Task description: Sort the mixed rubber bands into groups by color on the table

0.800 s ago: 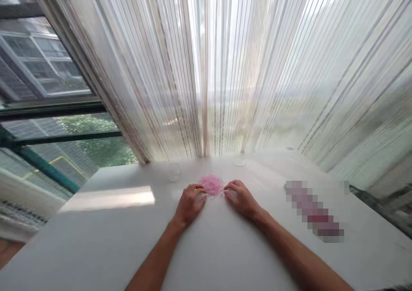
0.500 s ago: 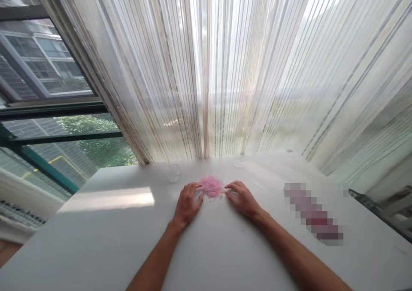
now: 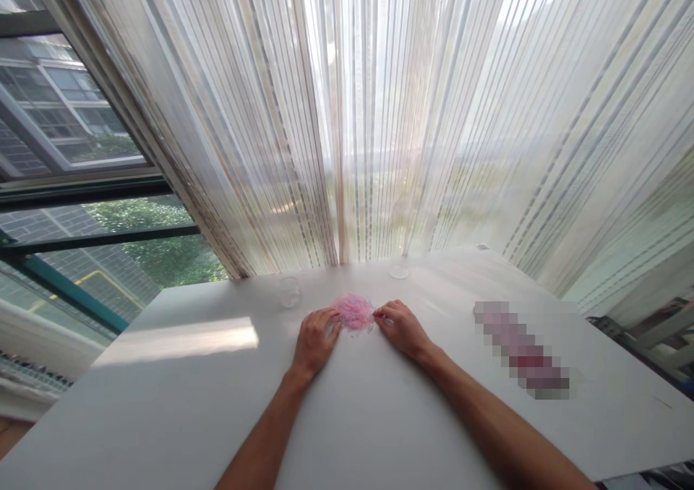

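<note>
A loose, flat heap of small pink strands or bits (image 3: 353,311), too fine to identify, lies on the white table between my hands. My left hand (image 3: 314,342) rests at the heap's left edge, fingers curved and thumb a little apart from them, the tips touching its rim. On the other side, my right hand (image 3: 405,329) has thumb and forefinger pinched together at the heap's right edge; what is between the tips is too small to make out. Beyond the left hand stands a clear round container (image 3: 290,292). A clear, flat round piece like a lid (image 3: 400,272) lies past the heap.
The white table (image 3: 163,410) reaches back to sheer striped curtains (image 3: 369,150). At the right lies a long pinkish thing (image 3: 520,349), blurred by pixels. A window (image 3: 81,107) is at the left, and sunlight falls across the table's left part.
My right hand's thumb and fingertips have drawn closer together at the heap's edge. The left hand has hardly moved against the heap. The whole view has shifted slightly.
</note>
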The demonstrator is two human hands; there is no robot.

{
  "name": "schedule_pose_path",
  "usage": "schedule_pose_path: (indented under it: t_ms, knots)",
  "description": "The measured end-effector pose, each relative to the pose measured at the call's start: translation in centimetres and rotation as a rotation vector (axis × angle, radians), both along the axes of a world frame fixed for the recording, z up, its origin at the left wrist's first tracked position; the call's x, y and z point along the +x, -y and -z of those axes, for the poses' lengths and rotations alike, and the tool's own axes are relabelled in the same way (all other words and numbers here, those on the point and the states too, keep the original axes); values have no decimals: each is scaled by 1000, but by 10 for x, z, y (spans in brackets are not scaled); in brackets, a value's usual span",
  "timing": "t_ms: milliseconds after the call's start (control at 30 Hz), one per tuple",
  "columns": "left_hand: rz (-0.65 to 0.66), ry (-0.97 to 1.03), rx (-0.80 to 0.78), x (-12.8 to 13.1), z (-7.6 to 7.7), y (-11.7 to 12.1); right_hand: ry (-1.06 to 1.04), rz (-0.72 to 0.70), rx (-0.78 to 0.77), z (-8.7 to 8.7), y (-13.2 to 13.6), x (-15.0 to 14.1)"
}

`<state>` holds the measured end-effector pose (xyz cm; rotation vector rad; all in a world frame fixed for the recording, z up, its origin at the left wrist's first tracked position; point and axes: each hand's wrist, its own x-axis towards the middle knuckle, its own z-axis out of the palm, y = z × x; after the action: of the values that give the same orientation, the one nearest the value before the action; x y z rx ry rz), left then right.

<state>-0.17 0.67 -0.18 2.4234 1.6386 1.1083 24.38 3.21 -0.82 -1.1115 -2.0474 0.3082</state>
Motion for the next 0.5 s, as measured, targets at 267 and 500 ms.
schedule_pose_path:
  t_ms: [267,500]
  knots:
    - [-54,13,-105,-3,-10,9,-51,51,-29,-1,-1,2]
    - [69,-10,-88,-2,-10,11,-69,-8,-55,-3,7,4]
